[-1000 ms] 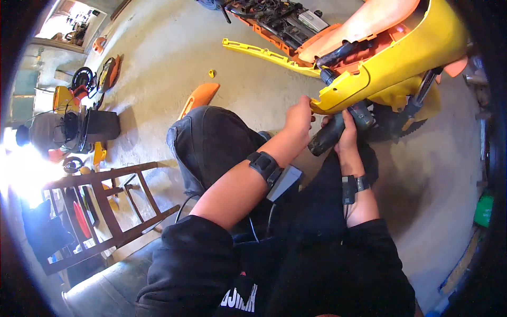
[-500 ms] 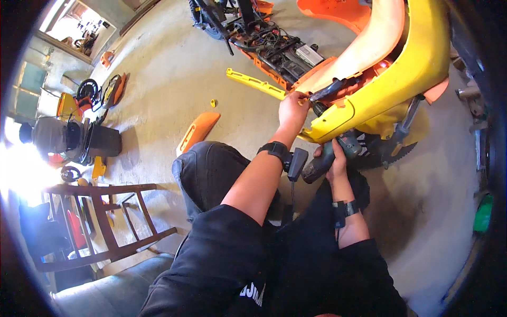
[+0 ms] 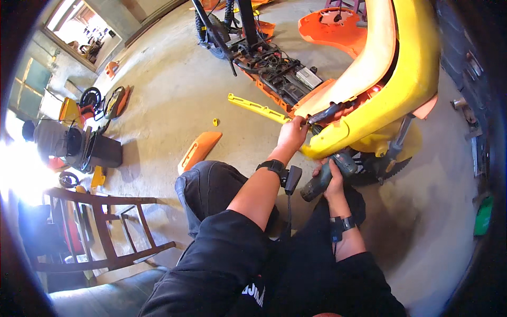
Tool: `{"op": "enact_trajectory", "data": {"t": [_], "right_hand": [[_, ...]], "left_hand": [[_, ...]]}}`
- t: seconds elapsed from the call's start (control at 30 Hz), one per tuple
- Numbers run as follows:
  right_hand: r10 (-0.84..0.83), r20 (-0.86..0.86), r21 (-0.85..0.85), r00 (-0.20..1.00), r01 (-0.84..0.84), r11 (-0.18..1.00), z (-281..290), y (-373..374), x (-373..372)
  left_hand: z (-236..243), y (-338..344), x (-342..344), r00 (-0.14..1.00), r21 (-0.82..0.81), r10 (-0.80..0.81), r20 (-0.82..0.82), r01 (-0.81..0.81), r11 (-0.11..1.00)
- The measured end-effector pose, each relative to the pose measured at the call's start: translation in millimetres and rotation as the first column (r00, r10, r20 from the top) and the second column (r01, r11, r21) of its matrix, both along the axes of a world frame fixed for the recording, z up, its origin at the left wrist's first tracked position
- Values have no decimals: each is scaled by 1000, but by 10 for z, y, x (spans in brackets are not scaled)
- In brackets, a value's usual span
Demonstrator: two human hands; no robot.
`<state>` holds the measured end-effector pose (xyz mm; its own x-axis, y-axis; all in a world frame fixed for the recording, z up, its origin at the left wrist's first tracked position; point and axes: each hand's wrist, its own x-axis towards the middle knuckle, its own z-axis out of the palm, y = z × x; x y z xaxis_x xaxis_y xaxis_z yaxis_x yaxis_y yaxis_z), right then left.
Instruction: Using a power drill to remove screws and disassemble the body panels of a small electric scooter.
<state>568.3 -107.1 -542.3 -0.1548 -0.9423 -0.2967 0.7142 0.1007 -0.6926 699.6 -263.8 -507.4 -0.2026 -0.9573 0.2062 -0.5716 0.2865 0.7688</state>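
Two bare hands at the yellow body panel (image 3: 417, 63), which curves up toward 2 o'clock of the left hand (image 3: 293, 133). Left fingers bunched narrow by the dark tube (image 3: 327, 112); cannot tell whether anything is pinched. Right hand (image 3: 335, 182), at 5 o'clock of the left, wraps a dark green power tool (image 3: 315, 186) just below the panel's lower edge. Yellow strip (image 3: 259, 109) juts toward 10 o'clock. Risks, as judged: a wrist turn could scrape the panel; pressing its edge could shift it and nip the left fingers.
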Motion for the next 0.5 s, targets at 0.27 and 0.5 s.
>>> {"op": "enact_trajectory", "data": {"t": [0.27,0.5], "right_hand": [[23,35,8,999,-23,1000,119,-20,47],[10,96,43,995,-14,999,243,-17,134]], "left_hand": [[-122,-186,400,964,116,230,132,-245,963],[614,-868,1295,535,147,-102,838,-41,988]]}}
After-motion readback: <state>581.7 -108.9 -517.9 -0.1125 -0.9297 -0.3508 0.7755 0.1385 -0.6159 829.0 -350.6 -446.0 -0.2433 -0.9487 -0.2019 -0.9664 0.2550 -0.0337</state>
